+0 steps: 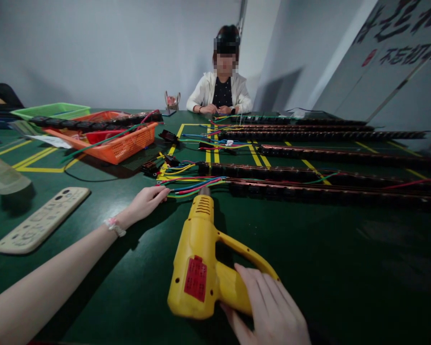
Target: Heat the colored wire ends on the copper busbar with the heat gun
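Observation:
My right hand (273, 304) is wrapped round the handle of a yellow heat gun (197, 244) with a red label on its rear. The gun's metal nozzle points away from me at a bundle of coloured wires (197, 186). With fingers pinched together, my left hand (147, 203) holds the left ends of these blue, green, yellow and red wires. The wires run right into a long black and copper-coloured strip (309, 190) lying across the table. Whether the nozzle touches the wires I cannot tell.
Several similar long strips (345, 155) lie farther back. An orange basket (129, 143) and a green basket (53, 110) stand at the left. Nearer are a cream phone case (45, 218) and a clear bottle (3, 177). Another person (221, 91) sits across the green table (309, 268).

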Tool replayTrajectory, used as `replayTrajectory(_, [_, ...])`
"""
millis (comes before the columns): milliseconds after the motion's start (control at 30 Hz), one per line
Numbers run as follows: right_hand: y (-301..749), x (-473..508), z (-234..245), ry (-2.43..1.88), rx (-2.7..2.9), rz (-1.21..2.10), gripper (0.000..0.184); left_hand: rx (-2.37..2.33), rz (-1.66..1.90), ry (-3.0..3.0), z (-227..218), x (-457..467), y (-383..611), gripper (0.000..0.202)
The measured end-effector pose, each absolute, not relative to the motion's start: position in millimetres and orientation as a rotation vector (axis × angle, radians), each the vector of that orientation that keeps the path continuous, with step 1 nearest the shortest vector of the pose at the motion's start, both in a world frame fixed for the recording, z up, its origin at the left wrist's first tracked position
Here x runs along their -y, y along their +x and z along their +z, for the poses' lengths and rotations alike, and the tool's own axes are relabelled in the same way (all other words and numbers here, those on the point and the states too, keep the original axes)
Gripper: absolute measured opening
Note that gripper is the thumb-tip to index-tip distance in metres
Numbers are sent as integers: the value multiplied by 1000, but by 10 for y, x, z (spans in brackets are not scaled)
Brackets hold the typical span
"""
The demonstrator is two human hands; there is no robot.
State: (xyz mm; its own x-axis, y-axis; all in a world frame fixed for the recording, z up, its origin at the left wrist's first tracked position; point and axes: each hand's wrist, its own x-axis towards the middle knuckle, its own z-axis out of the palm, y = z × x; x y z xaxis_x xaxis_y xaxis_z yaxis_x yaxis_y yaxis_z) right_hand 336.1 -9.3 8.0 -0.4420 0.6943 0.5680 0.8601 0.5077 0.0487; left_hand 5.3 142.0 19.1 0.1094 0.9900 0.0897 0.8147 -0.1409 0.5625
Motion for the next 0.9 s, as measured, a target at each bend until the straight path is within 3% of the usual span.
replayTrajectory(133, [3141,133,-33,-1166,2149,-340,40,-1769,573,2025,174,-1449,29,60])
replayTrajectory(367, [2782,115,-86,-1099,2019,-238,51,-1765,524,2105,154,-1467,-5,59])
replayTrajectory(767, [2963,58,0,-1171,2028,-128,53,-1693,479,2091,196,-1463,-19,54])
replayTrajectory(900, [3176,-27,188,-1135,2211,-76,34,-1636,489,2077,205,-1454,-34,54])
